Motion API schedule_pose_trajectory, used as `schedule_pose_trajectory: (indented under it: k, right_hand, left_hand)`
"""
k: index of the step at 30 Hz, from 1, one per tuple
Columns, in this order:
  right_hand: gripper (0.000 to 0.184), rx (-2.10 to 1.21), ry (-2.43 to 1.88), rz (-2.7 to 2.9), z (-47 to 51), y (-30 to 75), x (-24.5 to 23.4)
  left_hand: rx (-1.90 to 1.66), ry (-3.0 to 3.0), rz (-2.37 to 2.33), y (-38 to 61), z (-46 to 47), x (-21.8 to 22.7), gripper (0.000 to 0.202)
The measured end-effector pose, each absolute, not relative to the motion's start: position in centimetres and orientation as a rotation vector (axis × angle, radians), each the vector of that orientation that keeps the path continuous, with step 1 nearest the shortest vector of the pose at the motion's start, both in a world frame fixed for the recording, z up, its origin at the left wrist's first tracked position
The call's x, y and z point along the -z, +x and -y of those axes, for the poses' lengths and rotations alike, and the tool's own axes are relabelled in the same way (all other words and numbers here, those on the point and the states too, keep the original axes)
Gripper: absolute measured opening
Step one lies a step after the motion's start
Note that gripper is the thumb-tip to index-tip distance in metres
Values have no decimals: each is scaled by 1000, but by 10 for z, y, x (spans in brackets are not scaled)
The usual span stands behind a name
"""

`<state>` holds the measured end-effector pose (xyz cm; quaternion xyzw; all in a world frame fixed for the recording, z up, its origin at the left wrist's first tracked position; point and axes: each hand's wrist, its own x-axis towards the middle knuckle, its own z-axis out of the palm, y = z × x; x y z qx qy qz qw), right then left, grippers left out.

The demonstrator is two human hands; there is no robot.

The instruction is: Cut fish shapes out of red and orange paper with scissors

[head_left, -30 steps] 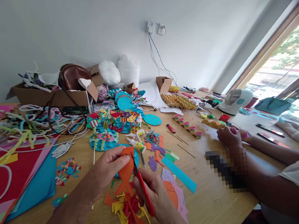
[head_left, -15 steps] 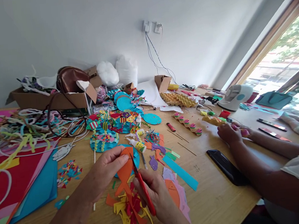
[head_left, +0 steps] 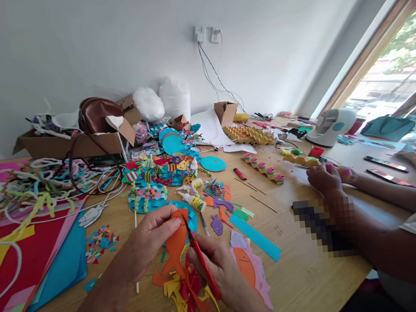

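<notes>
My left hand (head_left: 150,241) is closed on an orange foam cut-out (head_left: 177,242), pinching its top edge. My right hand (head_left: 219,268) grips red-handled scissors (head_left: 202,260), whose blades reach up into the orange foam. Below both hands lies a heap of yellow, red and orange foam scraps (head_left: 186,295). A stack of pink and orange fish shapes (head_left: 249,272) lies just right of my right hand.
A person sits at the right, their hands (head_left: 328,179) on small pink pieces. Coloured foam sheets (head_left: 27,261) lie at the left. Farther back are blue paper discs (head_left: 149,193), glue bottles (head_left: 192,201), a cardboard box (head_left: 70,140) and a white fan (head_left: 328,127).
The view has shifted slightly; my hands hold the same grip on the foam and the scissors. The other person's hands have moved little.
</notes>
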<state>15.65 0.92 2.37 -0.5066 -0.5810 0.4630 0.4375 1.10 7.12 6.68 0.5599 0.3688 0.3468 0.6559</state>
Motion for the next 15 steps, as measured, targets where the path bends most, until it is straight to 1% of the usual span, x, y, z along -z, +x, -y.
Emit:
schedule_pose_trajectory:
  k: [5,11,15]
  right_hand:
    - [33,-1156,-1265,1470,-9,158,-24]
    - [43,-1144,-1257,1471,-9,159,-26]
    - [43,-1125,-1270,1469,-9,158,-26]
  left_hand:
    - [-770,1239,-813,10,-71,-69,20]
    - [-780,1265,-837,9,-72,-65,20]
    - [-822,1274,-845,10,-72,-62,20]
